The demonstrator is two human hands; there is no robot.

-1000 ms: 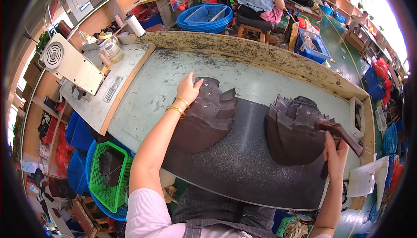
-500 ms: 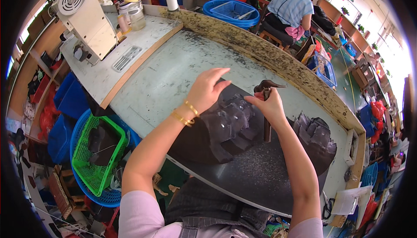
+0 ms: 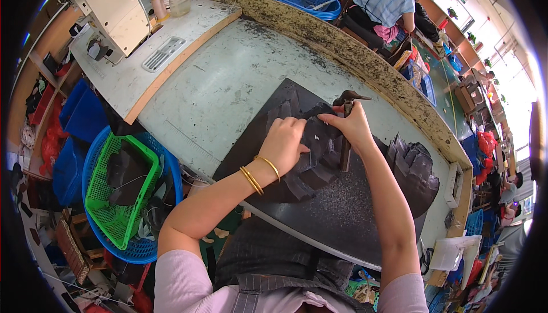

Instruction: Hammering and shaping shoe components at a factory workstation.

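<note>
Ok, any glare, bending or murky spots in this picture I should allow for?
Head view: glare washes out the windows at upper right; same view, the bench's raised rim bows with the fisheye and the corners go black; there too, the dark layered piece at the left hand partly blends into the dark board.

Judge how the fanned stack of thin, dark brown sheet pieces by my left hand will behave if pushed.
The fanned stack would probably splay rather than slide whole: its edges are staggered. Single pieces likely flex, looking thin. Tipping seems unlikely, since it lies low and broad on the black board.
</note>
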